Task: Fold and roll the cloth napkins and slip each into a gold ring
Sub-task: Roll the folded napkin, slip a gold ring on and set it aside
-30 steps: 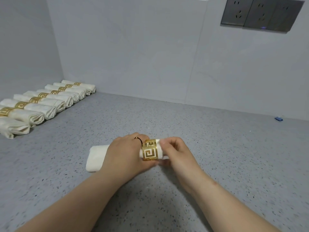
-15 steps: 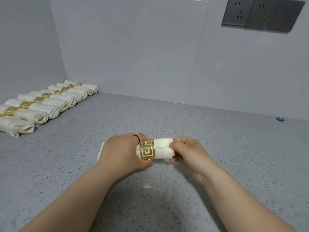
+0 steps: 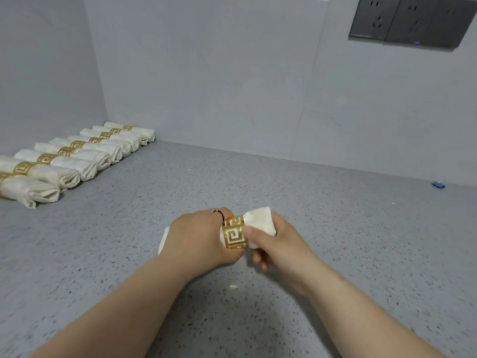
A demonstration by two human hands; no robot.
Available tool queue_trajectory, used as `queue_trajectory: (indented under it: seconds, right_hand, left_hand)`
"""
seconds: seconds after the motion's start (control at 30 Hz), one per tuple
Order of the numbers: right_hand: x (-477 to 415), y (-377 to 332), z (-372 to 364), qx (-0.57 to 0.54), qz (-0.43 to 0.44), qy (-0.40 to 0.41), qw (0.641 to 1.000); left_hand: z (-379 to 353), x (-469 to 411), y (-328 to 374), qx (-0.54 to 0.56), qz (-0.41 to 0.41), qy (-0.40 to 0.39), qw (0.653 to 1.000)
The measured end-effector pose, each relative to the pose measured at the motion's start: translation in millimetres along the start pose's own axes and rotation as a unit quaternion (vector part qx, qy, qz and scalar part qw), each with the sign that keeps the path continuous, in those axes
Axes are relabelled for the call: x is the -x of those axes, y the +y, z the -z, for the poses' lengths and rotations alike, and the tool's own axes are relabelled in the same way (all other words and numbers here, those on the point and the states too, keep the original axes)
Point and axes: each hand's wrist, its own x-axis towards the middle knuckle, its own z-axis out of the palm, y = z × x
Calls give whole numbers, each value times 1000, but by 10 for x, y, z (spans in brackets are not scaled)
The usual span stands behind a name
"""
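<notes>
ring-slipping step in hand: your left hand (image 3: 204,237) grips rolled white cloth napkin (image 3: 259,223) left of gold cut-out metal ring (image 3: 234,232); your right hand (image 3: 278,244) pinches napkin end right of ring. next, judged: centre ring, join finished row.

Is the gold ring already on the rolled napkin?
Yes. The gold ring encircles the rolled napkin, whose cloth shows on both sides, between left hand and right hand.

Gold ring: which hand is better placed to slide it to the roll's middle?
Right, probably. The right hand holds the napkin end with its thumb against the gold ring; the left hand wraps the roll's middle, steadying it.
</notes>
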Motion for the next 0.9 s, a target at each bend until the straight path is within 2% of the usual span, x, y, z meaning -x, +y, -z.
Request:
queue_trajectory:
  seconds: [0.17, 0.37, 0.5, 0.57, 0.6, 0.63, 0.67, 0.7, 0.73, 0.77, 0.8, 0.9]
  right_hand:
    - [-30, -82, 110, -78, 25, 81, 993]
    - [-73, -49, 186, -125, 10, 82, 989]
    - [-60, -8, 236, -87, -36, 8, 996]
    - [-59, -2, 265, -6, -46, -14, 999]
    - [-52, -19, 300, 84, -25, 0, 996]
    - [-47, -43, 329, 203, 12, 29, 979]
    - [-34, -65, 349, 334, 55, 53, 940]
    - [-16, -80, 356, 454, 101, 54, 884]
    - [-14, -82, 353, 534, 135, 33, 834]
    - [-15, -75, 330, 572, 154, 4, 806]
    - [-22, -58, 300, 583, 166, -16, 796]
    - [-8, -52, 191, 555, 201, -11, 807]
  left_hand:
    - [27, 6, -1, 50, 35, -27, 998]
    - [87, 11, -56, 37, 42, -34, 998]
    - [77, 9, -76, -5, 30, -49, 998]
    - [78, 22, -91, -14, 31, -63, 997]
    - [84, 20, -113, -17, 30, -67, 997]
    - [93, 12, -140, -20, 29, -71, 997]
    - [98, 5, -163, -23, 26, -74, 997]
    - [95, -3, -176, -28, 20, -77, 996]
    - [80, -5, -177, -33, 12, -78, 996]
    - [65, 2, -169, -39, 3, -80, 996]
    - [50, 10, -149, -44, -7, -80, 996]
    - [24, 30, -88, -48, -39, -79, 995]
